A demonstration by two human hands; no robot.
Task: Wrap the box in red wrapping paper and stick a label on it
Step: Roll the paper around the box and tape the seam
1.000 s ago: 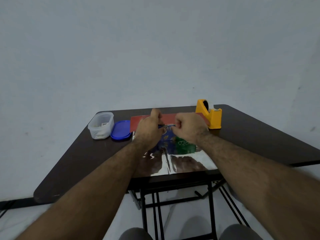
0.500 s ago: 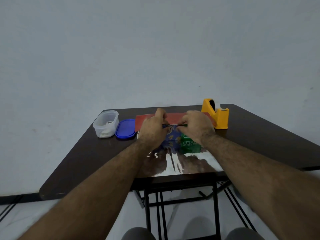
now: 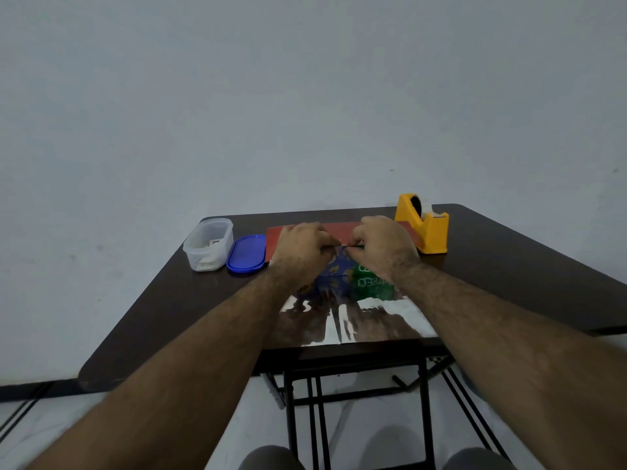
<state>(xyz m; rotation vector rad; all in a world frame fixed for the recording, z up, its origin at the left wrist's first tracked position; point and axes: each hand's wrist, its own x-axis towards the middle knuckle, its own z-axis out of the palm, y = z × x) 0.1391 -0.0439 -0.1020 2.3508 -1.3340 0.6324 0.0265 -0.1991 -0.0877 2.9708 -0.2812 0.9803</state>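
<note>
Both hands at the top edge of a box on wrapping paper, on a dark table [image 3: 509, 266].

The wrapping paper [image 3: 380, 320] lies silver side up, its red far edge behind the hands. The blue-and-green box [image 3: 342, 283], with mirrored, unreadable white lettering, sits on it. The left hand [image 3: 302, 249] and right hand [image 3: 383, 245], fingers curled, pinch its top edge. A yellow tape dispenser [image 3: 424, 225] stands to the right. To the left, a clear tub [image 3: 208, 244] holds small items beside its blue lid [image 3: 246, 254].

One dark table [image 3: 163, 310] carries one box [image 3: 346, 279], one sheet of wrapping paper [image 3: 342, 228], one yellow tape dispenser [image 3: 428, 232], one clear plastic container [image 3: 208, 244] and one blue lid [image 3: 247, 254]. Two hands are in view: the left hand [image 3: 302, 249] and the right hand [image 3: 385, 244].
</note>
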